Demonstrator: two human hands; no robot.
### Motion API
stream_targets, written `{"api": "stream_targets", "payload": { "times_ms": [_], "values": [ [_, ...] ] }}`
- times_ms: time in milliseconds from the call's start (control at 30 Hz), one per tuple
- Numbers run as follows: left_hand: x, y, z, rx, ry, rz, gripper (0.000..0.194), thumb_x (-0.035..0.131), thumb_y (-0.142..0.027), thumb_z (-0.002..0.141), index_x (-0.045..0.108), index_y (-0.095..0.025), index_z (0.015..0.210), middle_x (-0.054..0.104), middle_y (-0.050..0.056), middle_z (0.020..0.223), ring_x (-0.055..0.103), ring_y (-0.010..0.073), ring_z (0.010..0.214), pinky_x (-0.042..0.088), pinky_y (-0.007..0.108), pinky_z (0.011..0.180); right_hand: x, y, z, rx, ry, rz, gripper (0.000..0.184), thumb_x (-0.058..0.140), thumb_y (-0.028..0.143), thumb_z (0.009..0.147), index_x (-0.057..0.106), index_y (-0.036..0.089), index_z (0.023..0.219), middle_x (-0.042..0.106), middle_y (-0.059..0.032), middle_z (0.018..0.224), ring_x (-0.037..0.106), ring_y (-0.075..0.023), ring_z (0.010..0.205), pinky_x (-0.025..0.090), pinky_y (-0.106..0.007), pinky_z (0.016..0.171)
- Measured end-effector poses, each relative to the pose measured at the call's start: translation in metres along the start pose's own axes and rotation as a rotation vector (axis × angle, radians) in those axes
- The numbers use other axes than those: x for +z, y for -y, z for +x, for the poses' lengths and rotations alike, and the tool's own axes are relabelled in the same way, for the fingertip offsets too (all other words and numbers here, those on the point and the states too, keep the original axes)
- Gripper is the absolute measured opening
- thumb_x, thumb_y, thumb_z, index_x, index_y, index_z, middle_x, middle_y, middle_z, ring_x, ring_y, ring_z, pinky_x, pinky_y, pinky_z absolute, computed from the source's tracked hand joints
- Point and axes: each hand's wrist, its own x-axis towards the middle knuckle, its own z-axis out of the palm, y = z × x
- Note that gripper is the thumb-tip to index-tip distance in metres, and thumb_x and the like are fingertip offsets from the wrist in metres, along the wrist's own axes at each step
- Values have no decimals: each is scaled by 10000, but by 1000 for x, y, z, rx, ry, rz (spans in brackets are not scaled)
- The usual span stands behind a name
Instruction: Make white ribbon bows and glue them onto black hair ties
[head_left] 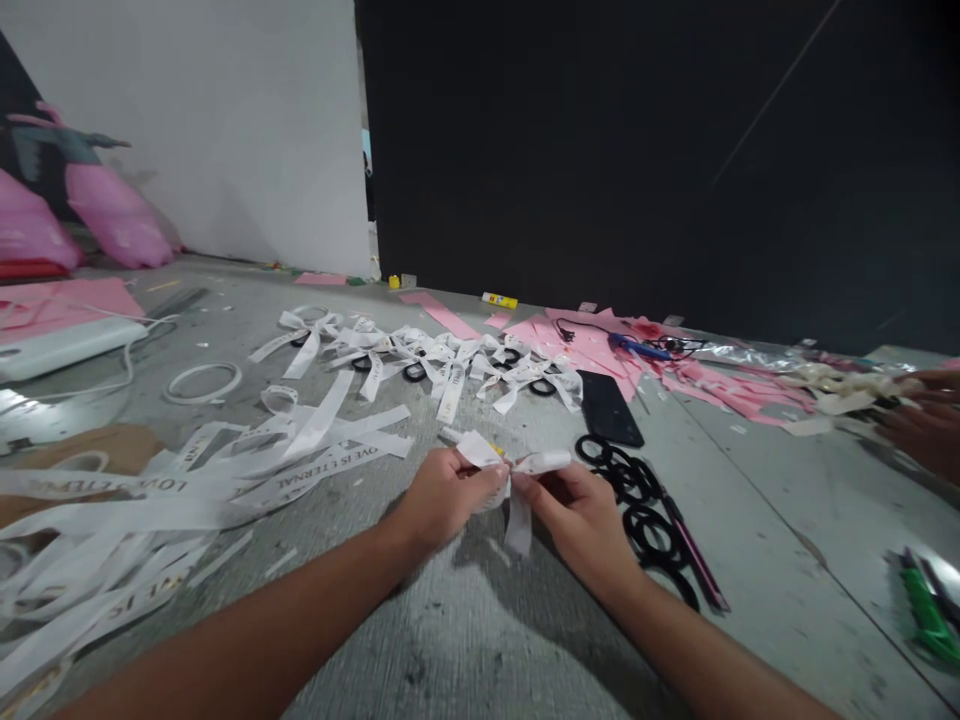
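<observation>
Between my two hands is a white ribbon tied or looped like a bow, one tail hanging down. My left hand pinches its left loop, and my right hand pinches near the middle, by the right loop. The knot itself is mostly covered by my fingertips. Beyond my hands lies a row of finished-looking white bows, some with black hair ties in them. Loose black hair ties lie to the right of my right hand. Printed white ribbon strips are heaped on the left.
A dark phone and a pink-and-black stick lie on the right. Pink paper, a blue-handled tool and a glue stick are farther back. Another person's hand is at far right, above green-handled scissors.
</observation>
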Motion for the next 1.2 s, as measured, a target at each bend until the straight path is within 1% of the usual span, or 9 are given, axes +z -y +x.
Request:
{"api": "stream_targets", "payload": {
  "times_ms": [100, 267, 533, 667, 800, 867, 967, 1100, 1200],
  "values": [
    [-1, 1, 0, -27, -16, -39, 312, 758, -403, 667, 748, -118, 792, 712, 62, 770, 598, 157, 678, 443, 271, 674, 0, -2, 0, 33, -1, 31, 224, 653, 412, 807, 656, 192, 764, 662, -34, 696, 578, -175, 634, 460, -271, 555],
    [-2, 2, 1, -60, -78, -63, 313, 764, -414, 643, 726, -111, 713, 681, 51, 674, 576, 138, 594, 417, 255, 605, 1, 0, 1, 4, 11, 83, 170, 654, 361, 796, 641, 197, 757, 634, -11, 647, 560, -159, 594, 461, -264, 548],
    [1, 7, 7, -15, -122, -105, 327, 748, -438, 646, 646, -127, 651, 617, 21, 577, 535, 122, 515, 397, 258, 547, 0, 9, 1, 42, 52, 128, 158, 672, 326, 772, 630, 201, 684, 603, -4, 590, 542, -155, 571, 470, -282, 568],
    [-5, 5, 8, 16, -108, 0, 377, 744, -486, 661, 677, -116, 682, 636, 34, 602, 543, 126, 534, 410, 255, 550, 1, 0, 2, 119, 106, 236, 207, 684, 394, 785, 645, 191, 797, 628, -15, 659, 570, -159, 623, 484, -282, 605],
    [-1, 4, 4, 14, -49, -152, 389, 755, -481, 675, 728, -119, 815, 674, 53, 697, 608, 164, 656, 478, 295, 678, 6, -6, 2, 130, 139, 258, 358, 717, 471, 757, 653, 196, 977, 702, -60, 870, 637, -204, 788, 518, -312, 710],
    [2, 5, 2, 28, 6, -190, 361, 760, -458, 687, 735, -130, 835, 686, 61, 762, 624, 177, 733, 484, 307, 740, 7, -4, 2, 110, 142, 193, 370, 732, 496, 728, 666, 210, 953, 713, -63, 887, 649, -222, 811, 524, -317, 712],
    [5, 8, 1, 52, 56, -205, 325, 769, -428, 695, 746, -136, 837, 696, 68, 820, 628, 187, 828, 471, 306, 817, 7, -1, 0, 96, 109, 102, 323, 688, 524, 761, 679, 217, 859, 696, -43, 770, 627, -201, 698, 512, -291, 636],
    [1, 10, 3, -54, 49, -231, 402, 769, -462, 686, 751, -123, 901, 682, 60, 711, 608, 160, 670, 470, 290, 680, 5, 0, -1, 63, 194, 66, 307, 576, 501, 865, 647, 217, 770, 664, -40, 746, 603, -201, 735, 510, -305, 714],
    [0, 10, 4, -62, 27, -216, 429, 788, -488, 646, 755, -108, 842, 659, 49, 653, 578, 143, 603, 448, 272, 616, 5, 0, 0, 42, 253, 89, 306, 563, 506, 876, 654, 227, 789, 666, -42, 795, 605, -215, 804, 498, -341, 816]
  ]
}}
